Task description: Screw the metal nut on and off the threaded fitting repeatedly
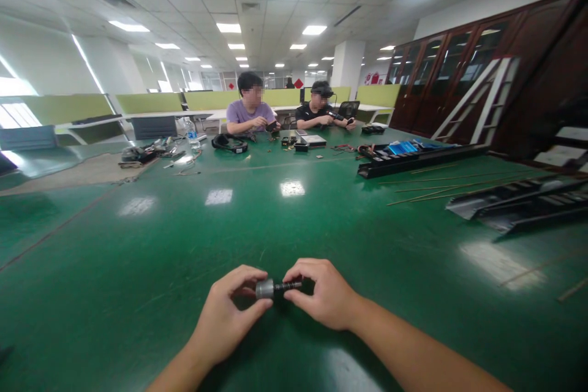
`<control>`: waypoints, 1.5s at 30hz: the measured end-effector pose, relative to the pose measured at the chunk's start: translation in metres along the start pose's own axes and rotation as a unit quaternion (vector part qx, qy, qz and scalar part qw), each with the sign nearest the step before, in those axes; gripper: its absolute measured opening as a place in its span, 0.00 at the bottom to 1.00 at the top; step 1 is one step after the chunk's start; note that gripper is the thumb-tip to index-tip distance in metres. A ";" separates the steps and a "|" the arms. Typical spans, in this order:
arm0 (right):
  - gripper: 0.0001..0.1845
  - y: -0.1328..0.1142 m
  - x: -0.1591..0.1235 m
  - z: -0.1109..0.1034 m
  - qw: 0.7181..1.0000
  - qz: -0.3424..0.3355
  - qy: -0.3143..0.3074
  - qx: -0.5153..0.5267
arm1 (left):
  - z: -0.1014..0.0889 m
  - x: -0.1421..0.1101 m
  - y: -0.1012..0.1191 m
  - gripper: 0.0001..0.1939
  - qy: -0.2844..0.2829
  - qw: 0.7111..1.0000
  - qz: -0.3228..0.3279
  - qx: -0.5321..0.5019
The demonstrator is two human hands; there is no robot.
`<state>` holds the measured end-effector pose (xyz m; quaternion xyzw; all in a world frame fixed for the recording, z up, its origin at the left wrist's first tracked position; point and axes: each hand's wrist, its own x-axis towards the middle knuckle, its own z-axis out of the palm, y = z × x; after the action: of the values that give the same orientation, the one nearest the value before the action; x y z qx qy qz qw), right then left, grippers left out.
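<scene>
Just above the green table (215, 226) I hold a small metal piece (265, 289) that looks like a hole saw, with a short grey cylinder at its left and a thin, dark, ridged shaft at its right. My left hand (225, 309) grips the cylinder between thumb and fingers. The shaft is pinched by my right hand (324, 294), whose thumb and fingertips touch it near its outer end. Between both hands the piece lies roughly level. The far tip of the shaft is partly hidden by my right fingers.
Two people (250, 110) sit across the table, handling small parts. Before them lie a black headset (229, 143), a water bottle (191, 133) and small boxes. Black metal channels (413, 159) and thin rods (432, 193) lie at right. A ladder (480, 101) stands behind.
</scene>
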<state>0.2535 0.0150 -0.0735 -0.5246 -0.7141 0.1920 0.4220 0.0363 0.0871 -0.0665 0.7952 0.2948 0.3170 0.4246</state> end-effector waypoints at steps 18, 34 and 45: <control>0.06 0.000 0.001 -0.007 1.000 0.002 0.019 0.019 | -0.001 0.001 -0.006 0.13 0.012 1.000 -0.014 0.011; 0.04 0.001 0.001 -0.013 1.000 0.011 0.015 0.002 | -0.005 0.001 -0.005 0.14 0.001 0.999 -0.028 0.034; 0.05 0.008 0.000 -0.011 1.000 0.011 0.012 -0.004 | -0.004 0.001 -0.008 0.16 0.008 0.990 0.031 0.137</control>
<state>0.2672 0.0164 -0.0724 -0.5361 -0.7039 0.1876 0.4266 0.0320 0.0936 -0.0716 0.8518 0.3140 0.2935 0.2994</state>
